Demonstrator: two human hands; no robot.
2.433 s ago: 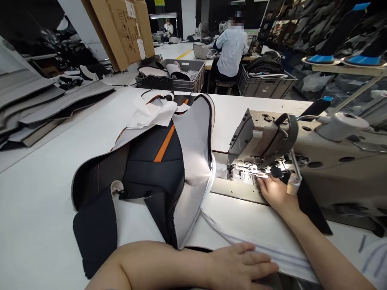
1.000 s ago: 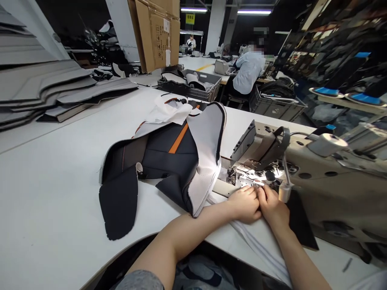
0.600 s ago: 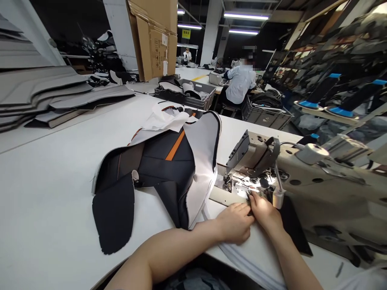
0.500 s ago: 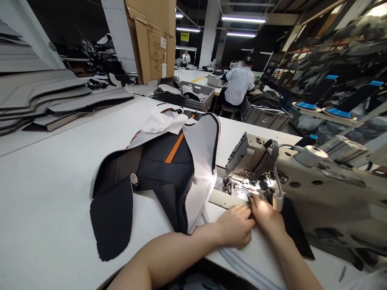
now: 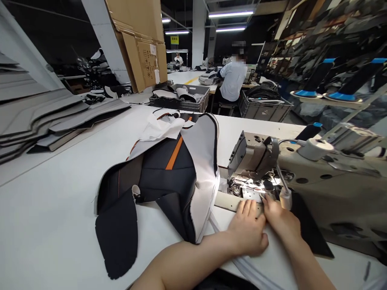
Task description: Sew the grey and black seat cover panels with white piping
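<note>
Two bare hands lie side by side at the front of a beige industrial sewing machine [image 5: 256,159], the left hand [image 5: 247,229] and the right hand [image 5: 279,215] just beside each other. The left hand's fingers [image 5: 244,209] are slightly spread and flat, their tips at the edge of a steel machine plate [image 5: 238,201]. The right hand's fingers [image 5: 267,202] are close together and pressed downward; whether they pinch anything, I cannot tell. Under both palms, a long white fabric strip [image 5: 242,264] runs toward 6 o'clock.

At 10 o'clock from the hands, a large navy seat-cover piece [image 5: 163,173] lies on the white table [image 5: 45,225]. It has an orange stripe [image 5: 174,153] and a pale grey padded panel [image 5: 202,177], whose lower tip sits just beside the left forearm [image 5: 193,257]. A crumpled white paper sheet [image 5: 160,129] lies on top of the piece, toward 12 o'clock.

A flat black panel [image 5: 308,221] lies at 3 o'clock from the right hand. Farther off at 11 o'clock, grey cut panels [image 5: 39,117] are stacked on the table's far side, beyond them a grey plastic crate [image 5: 179,100] holds seat parts. A seated co-worker in a pale blue shirt [image 5: 231,82] works at 12 o'clock.
</note>
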